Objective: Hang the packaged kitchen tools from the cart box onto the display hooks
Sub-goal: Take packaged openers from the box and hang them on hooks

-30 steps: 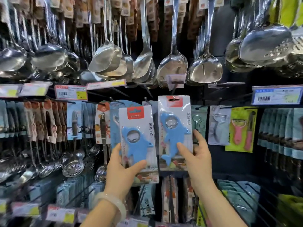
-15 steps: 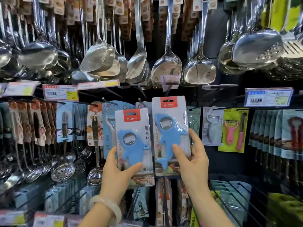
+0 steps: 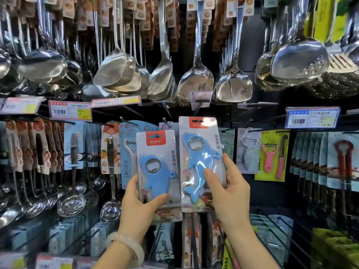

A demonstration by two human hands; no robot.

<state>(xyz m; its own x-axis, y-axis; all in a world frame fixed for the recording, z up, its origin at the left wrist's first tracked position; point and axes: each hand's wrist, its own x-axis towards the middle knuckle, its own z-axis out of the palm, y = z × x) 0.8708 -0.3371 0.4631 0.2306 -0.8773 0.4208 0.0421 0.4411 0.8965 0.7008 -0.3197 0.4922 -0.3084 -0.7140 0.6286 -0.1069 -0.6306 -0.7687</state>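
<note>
Right card [image 3: 202,164] raised toward hook, each grip pinching a card, ladle-hung shelving [image 3: 196,82]

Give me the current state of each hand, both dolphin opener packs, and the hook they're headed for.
Left hand: grips the left opener pack.
Right hand: grips the right opener pack.
Left opener pack: held upright, off any hook.
Right opener pack: held upright, raised higher; whether it is hooked is unclear.
Display hook: bare prong above the packs.

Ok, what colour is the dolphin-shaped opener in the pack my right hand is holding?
Light blue, with a red header on the pack in the right hand; clearest in the head view.
</note>
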